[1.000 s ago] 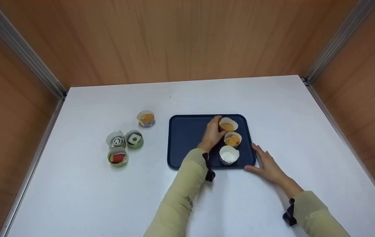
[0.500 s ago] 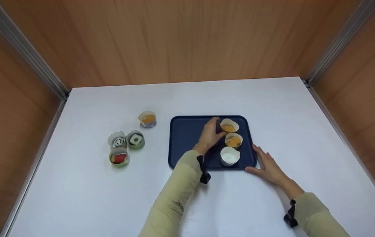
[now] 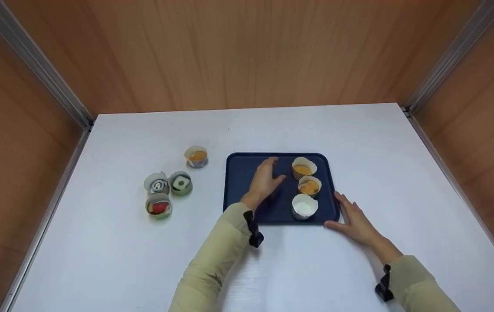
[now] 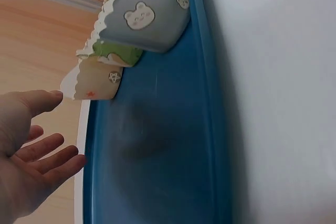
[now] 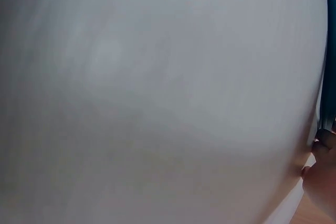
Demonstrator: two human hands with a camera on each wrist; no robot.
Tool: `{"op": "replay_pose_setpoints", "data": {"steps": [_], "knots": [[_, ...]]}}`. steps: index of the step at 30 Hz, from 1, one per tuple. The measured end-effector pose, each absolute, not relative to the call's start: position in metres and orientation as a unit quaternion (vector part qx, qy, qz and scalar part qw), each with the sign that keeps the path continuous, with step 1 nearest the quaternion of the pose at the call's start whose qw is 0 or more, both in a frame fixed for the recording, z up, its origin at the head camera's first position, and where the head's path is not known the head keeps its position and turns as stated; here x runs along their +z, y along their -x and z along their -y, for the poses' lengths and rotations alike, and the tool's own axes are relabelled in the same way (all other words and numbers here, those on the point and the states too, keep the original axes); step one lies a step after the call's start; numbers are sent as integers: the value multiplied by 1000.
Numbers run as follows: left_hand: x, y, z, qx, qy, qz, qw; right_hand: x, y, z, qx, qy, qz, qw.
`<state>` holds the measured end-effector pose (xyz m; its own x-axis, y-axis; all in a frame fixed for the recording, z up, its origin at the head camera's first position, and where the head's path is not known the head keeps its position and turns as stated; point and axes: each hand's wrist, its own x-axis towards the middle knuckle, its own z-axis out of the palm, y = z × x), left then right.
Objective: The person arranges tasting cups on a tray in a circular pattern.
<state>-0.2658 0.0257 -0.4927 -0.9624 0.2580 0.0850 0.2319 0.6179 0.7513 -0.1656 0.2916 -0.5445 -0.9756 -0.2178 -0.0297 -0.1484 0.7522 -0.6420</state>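
My left hand (image 3: 264, 181) hovers over the middle of the dark blue tray (image 3: 240, 173), fingers relaxed and holding nothing. To its right, three paper baking cups stand in a column: a beige cup (image 3: 304, 169) with orange filling at the back, a cup (image 3: 309, 186) with yellow pieces in the middle, and a white-lined cup (image 3: 304, 207) in front. The left wrist view shows the front one as a grey-blue cup (image 4: 152, 17) with a bear face. My right hand (image 3: 357, 224) rests at the tray's front right corner, thumb and fingers spread along its edge.
Left of the tray stand several more cups: one with orange filling (image 3: 197, 157), one with a round black-and-white top (image 3: 157, 183), a green one with a white square (image 3: 181, 183) and one with red filling (image 3: 159, 206). Wooden walls (image 3: 247, 52) enclose the white table (image 3: 121, 260).
My left hand has let go of the beige cup at the back of the tray and drawn away to the left. The right hand stays at the tray corner.
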Motion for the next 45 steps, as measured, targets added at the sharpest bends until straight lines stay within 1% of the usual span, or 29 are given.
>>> {"op": "replay_pose_setpoints", "data": {"steps": [10, 18, 28, 32, 35, 41, 45], "knots": [[-494, 257, 9, 404, -154, -901, -22, -543, 165, -293, -325, 107, -939, 42], [-497, 250, 33, 407, -139, -902, -39, -544, 166, -292, -329, 101, -938, 49], [-498, 230, 53, 440, -134, -885, -67, -544, 166, -293, -333, 113, -935, 38], [-499, 221, 61, 458, -135, -874, -91, -543, 166, -293, -336, 111, -934, 41], [-500, 215, 68, 475, -124, -865, -101, -544, 166, -293, -335, 111, -935, 40], [-501, 201, 82, 506, -86, -852, -101, -544, 167, -293, -333, 118, -935, 35], [-502, 192, 90, 507, -62, -852, -116, -544, 167, -293, -331, 114, -936, 41]]}}
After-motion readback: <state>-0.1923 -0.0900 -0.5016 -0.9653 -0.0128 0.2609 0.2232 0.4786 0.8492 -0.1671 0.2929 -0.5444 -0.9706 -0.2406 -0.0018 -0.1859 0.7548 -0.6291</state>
